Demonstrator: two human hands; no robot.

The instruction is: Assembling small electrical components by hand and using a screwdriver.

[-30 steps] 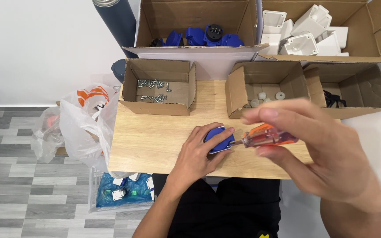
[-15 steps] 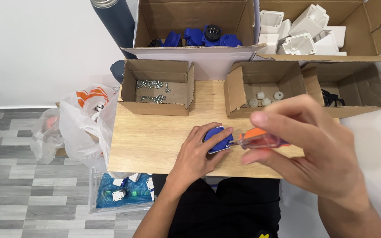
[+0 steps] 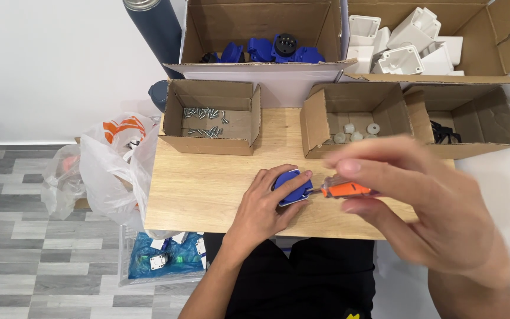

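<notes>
My left hand (image 3: 264, 208) rests on the wooden table (image 3: 208, 189) and grips a small blue plastic part (image 3: 292, 185). My right hand (image 3: 426, 204), blurred and close to the camera, holds a screwdriver with an orange handle (image 3: 345, 189). The screwdriver lies nearly level, and its tip points left into the blue part. The tip itself is hidden against the part.
A small cardboard box of screws (image 3: 208, 115) stands at the table's back left, and a box with small white round pieces (image 3: 355, 127) at the back right. Behind are boxes of blue parts (image 3: 267, 50) and white housings (image 3: 408, 41). Plastic bags (image 3: 107, 159) hang off the left edge.
My right hand has shifted slightly right and lower with the screwdriver, its fingers moving around the handle. My left hand and the blue part have stayed in place.
</notes>
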